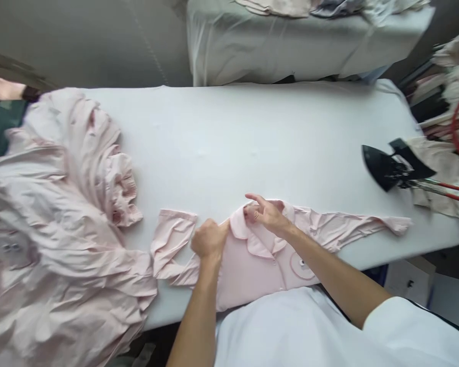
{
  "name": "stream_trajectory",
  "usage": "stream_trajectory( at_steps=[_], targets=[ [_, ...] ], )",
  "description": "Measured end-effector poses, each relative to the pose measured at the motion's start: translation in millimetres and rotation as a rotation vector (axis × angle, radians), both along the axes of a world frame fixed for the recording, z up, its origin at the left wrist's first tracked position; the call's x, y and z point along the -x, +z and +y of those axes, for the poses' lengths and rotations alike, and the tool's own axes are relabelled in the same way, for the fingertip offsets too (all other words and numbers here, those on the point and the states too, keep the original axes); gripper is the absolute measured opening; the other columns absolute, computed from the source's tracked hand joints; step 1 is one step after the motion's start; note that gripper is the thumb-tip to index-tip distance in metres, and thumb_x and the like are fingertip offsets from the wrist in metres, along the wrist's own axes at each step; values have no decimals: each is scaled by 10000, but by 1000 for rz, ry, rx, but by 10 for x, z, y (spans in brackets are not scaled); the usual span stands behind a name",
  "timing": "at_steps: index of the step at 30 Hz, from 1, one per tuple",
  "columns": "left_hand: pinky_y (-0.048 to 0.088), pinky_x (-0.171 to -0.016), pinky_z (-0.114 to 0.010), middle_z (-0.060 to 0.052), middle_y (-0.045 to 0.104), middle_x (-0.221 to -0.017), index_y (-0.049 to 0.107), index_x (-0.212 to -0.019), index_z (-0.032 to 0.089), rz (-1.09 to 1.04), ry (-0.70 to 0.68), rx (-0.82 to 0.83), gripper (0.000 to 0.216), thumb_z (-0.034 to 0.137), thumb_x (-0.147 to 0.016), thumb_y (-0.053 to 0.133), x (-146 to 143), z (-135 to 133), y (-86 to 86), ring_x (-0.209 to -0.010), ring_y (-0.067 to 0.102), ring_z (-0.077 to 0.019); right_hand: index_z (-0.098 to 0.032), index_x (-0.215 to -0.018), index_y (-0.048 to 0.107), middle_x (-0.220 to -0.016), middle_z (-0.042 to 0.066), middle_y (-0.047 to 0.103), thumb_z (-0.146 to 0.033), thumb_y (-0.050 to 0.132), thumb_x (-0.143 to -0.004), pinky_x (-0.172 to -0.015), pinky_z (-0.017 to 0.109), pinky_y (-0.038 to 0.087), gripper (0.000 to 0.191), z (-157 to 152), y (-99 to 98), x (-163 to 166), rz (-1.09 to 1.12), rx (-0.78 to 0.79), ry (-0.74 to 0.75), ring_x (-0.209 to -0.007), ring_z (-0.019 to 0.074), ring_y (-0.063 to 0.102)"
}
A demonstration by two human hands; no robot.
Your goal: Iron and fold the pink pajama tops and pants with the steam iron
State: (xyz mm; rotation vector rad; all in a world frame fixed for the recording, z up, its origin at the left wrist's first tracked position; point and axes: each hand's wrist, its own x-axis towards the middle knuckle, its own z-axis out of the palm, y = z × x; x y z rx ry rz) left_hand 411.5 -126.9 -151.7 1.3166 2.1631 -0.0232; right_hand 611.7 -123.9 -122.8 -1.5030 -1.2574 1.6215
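A pale pink pyjama shirt with a notched collar and darker piping lies front up along the near edge of the white padded table. Its sleeves spread out to both sides, the left one bent and wrinkled. My left hand is closed in a fist on the shirt's shoulder, left of the collar, pulling the cloth taut. At the collar opening, my right hand rests with its index finger stretched out and the other fingers partly curled over the neckline. A round embroidered patch on the chest is partly covered by my right forearm.
A large heap of crumpled pink garments covers the table's left end. On the right stands a black iron with red cords. Behind is another white-covered table with folded clothes. Part of another person's arm shows at far left.
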Motion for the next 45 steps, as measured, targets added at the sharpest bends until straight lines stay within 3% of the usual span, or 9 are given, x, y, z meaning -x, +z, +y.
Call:
stream_trajectory(
  at_steps=[7,10,13,22,26,31,35,39,45],
  targets=[
    [498,-837,-366,-56,706,-844,668,-855,216,-458,-16,-437,287,484,-767,613,-312,-37,255,-802,653,-223,-160,-877,682,-767,38,663,-391,652,-800,-694,292,462,245,-222,263,-1740,-871,-184,-174,-687,154,593],
    [517,-873,-384,-92,728,-984,704,-907,197,-892,-114,-79,390,506,-672,735,-893,54,368,-913,671,-252,-168,-720,662,-680,6,629,-289,734,-718,-683,276,416,141,-331,138,-1999,-862,-151,-88,-648,139,553],
    [523,-880,-392,-142,713,-1083,698,-1024,152,-1188,-55,311,485,497,-687,740,-1375,235,389,-1014,660,-282,-164,-786,669,-763,23,651,-286,714,-781,-761,293,381,130,-301,-1,-1919,-873,-223,-20,-725,144,564],
    [440,-1040,-379,-120,647,-1238,679,-1099,179,-1202,-7,360,429,458,-774,693,-1446,511,467,-1202,563,-269,-150,-663,618,-732,61,642,-174,609,-843,-751,304,377,182,-52,110,-1972,-896,-260,30,-746,168,551],
    [444,-1040,-387,-139,640,-1256,694,-1111,165,-1222,46,396,464,448,-745,726,-1483,560,467,-1206,559,-285,-178,-757,697,-714,29,691,-277,602,-881,-638,241,410,185,-72,158,-1628,-614,-50,-123,-650,134,594],
    [498,-916,-340,-127,676,-1152,706,-990,147,-1281,100,381,417,443,-700,753,-1513,530,378,-1103,601,-272,-185,-563,636,-654,69,686,-541,762,-704,-624,278,402,403,43,9,-1328,-988,214,-207,-686,203,631],
    [494,-884,-322,-87,685,-999,685,-873,139,-1319,139,375,406,466,-653,784,-1522,474,267,-983,630,-221,-177,-539,611,-602,50,669,-480,746,-734,-567,247,418,384,-260,141,-1252,-759,244,-208,-609,162,621],
    [511,-832,-338,-70,670,-894,655,-824,139,-1288,30,281,404,513,-683,718,-1519,463,215,-886,637,-204,-153,-666,676,-576,58,666,-554,755,-709,-367,218,324,411,-815,134,-840,-140,684,-245,-421,116,531],
    [454,-835,-362,-81,672,-913,644,-931,166,-791,-416,-189,254,260,-695,648,-1169,-197,223,-876,610,-226,-148,-879,705,-820,59,728,-311,754,-699,-433,211,416,248,-1083,-107,-513,112,471,-463,-522,113,606]
  ],
)
